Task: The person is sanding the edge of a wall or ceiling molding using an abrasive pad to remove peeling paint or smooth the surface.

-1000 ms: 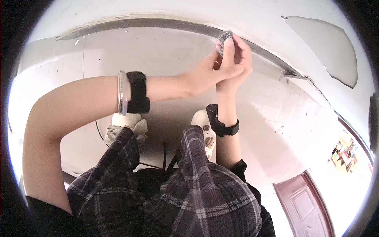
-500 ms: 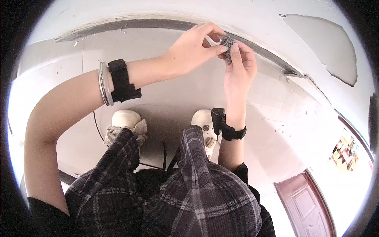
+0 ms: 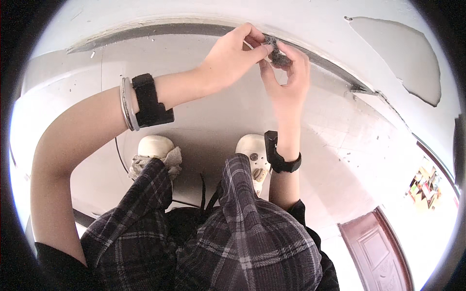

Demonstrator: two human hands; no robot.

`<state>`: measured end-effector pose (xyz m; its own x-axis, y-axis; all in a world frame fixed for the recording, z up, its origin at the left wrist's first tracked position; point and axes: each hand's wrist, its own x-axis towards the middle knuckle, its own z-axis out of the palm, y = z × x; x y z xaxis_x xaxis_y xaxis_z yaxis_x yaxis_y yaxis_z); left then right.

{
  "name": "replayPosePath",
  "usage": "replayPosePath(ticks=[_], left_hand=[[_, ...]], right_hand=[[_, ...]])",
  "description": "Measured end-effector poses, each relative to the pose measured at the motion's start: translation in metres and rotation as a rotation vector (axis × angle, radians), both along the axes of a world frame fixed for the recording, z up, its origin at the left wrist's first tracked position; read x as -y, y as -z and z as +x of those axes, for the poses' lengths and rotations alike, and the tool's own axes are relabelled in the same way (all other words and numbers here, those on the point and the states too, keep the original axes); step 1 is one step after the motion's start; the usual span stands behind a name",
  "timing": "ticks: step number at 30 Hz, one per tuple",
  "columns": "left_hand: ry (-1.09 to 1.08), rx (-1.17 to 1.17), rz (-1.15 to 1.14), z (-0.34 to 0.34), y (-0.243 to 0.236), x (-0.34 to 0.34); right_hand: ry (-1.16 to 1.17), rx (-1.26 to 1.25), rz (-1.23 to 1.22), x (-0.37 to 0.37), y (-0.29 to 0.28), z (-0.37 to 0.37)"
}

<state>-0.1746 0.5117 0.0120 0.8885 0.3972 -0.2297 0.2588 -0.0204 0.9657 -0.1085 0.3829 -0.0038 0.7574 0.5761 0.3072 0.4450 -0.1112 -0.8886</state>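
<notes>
Up at twelve o'clock in the view, against the curved dark strip where the pale floor meets the white wall (image 3: 310,19), both hands meet on a small wad of grey, wiry scouring wool (image 3: 277,54). The left hand (image 3: 230,60) has its thumb and forefinger pinched on the wad's upper left edge, the other fingers curled loosely behind; the right hand (image 3: 287,80), palm turned toward the camera, cups the wad from below and to the right with its fingers half bent, the thumb pressing its lower side. To work such a springy wad well, the pinch should probably stay light and close to the edge, the cupping hand giving steady support so that loose strands do not fall away. The left forearm crosses the view from eight o'clock, carrying a black strap wristband (image 3: 150,99) and thin silver bangles (image 3: 127,104) just beside it; the right forearm rises nearly straight from six o'clock, with a second black wristband (image 3: 280,157). Below them show dark checked trousers (image 3: 218,237) and pale clog shoes (image 3: 156,146), and a reddish-brown panelled door (image 3: 376,250) lies toward four o'clock.
</notes>
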Motion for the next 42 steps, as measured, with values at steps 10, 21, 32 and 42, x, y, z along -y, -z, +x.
replayPosePath(ticks=[10,21,32,42], left_hand=[[0.03,0.033,0.063,-0.003,-0.005,0.003],[-0.022,-0.003,-0.089,-0.002,-0.006,0.002],[0.065,-0.022,-0.272,-0.006,-0.014,0.025],[0.128,-0.063,-0.517,-0.001,-0.014,0.022]], right_hand=[[0.171,-0.015,-0.113,-0.001,-0.001,-0.006],[0.127,0.125,-0.041,-0.001,0.004,-0.005],[0.074,0.417,-0.007,-0.01,-0.014,0.015],[-0.062,0.53,-0.107,-0.021,0.011,0.025]])
